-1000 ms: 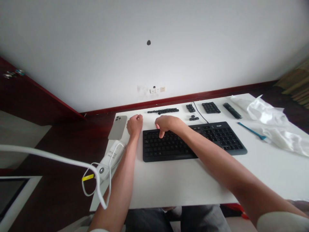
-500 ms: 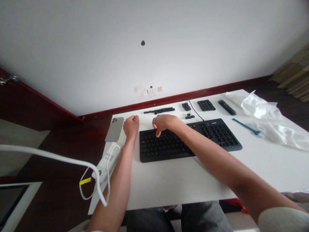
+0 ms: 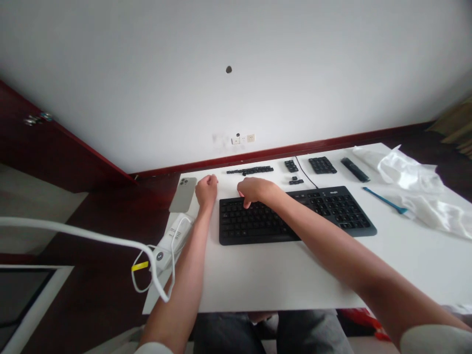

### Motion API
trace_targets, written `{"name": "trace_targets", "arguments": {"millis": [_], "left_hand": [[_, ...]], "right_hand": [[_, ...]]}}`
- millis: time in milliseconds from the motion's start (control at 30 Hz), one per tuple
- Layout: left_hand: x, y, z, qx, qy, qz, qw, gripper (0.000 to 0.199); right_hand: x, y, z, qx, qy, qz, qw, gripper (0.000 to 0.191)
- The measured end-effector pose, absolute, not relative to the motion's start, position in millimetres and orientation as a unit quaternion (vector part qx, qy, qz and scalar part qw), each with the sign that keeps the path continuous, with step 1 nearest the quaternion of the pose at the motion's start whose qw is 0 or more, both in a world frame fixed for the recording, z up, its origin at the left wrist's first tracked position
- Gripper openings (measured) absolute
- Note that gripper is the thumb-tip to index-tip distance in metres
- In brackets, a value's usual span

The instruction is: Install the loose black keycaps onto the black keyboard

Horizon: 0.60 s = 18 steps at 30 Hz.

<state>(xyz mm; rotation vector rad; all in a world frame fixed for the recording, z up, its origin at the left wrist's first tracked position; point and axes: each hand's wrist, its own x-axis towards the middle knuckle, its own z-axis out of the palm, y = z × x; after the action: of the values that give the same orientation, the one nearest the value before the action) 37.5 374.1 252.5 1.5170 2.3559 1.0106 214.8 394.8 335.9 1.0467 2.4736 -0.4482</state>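
A black keyboard (image 3: 258, 225) lies on the white table. My right hand (image 3: 255, 190) is over its upper left part. The thumb points down at the top rows and stands apart from the bent fingers, which are partly hidden; no held thing shows. My left hand (image 3: 207, 190) rests as a loose fist on the table, left of the keyboard's top corner; whatever is inside it is hidden. Behind the hands runs a row of loose black keycaps (image 3: 254, 170). Further right sit a small keycap group (image 3: 291, 166), a few keycaps (image 3: 296, 182) and a larger keycap block (image 3: 322, 165).
A phone (image 3: 183, 195) and a white power strip (image 3: 173, 241) with a looped cable line the left edge. To the right are a black oblong item (image 3: 354, 169), a blue brush-like tool (image 3: 385, 200) and crumpled translucent plastic (image 3: 409, 172). The keyboard cord (image 3: 307, 173) runs backward.
The whole view has shifted a little, so the table sits slightly further right. Both hands keep nearly the same places beside and over the keyboard.
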Motion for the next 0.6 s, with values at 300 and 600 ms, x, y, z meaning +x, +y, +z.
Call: {"name": "trace_targets", "arguments": {"millis": [300,600], "left_hand": [[107.2,247.3,258.5,0.640,0.671,0.371,0.049,0.024],[131.2,185.4,226.4,0.753,0.616,0.227,-0.030,0.069]], "right_hand": [[216.6,381.4,338.5,0.399,0.886,-0.139,0.190,0.051],[237.3,409.5,328.0,0.376,0.905,-0.175,0.092,0.030]]}}
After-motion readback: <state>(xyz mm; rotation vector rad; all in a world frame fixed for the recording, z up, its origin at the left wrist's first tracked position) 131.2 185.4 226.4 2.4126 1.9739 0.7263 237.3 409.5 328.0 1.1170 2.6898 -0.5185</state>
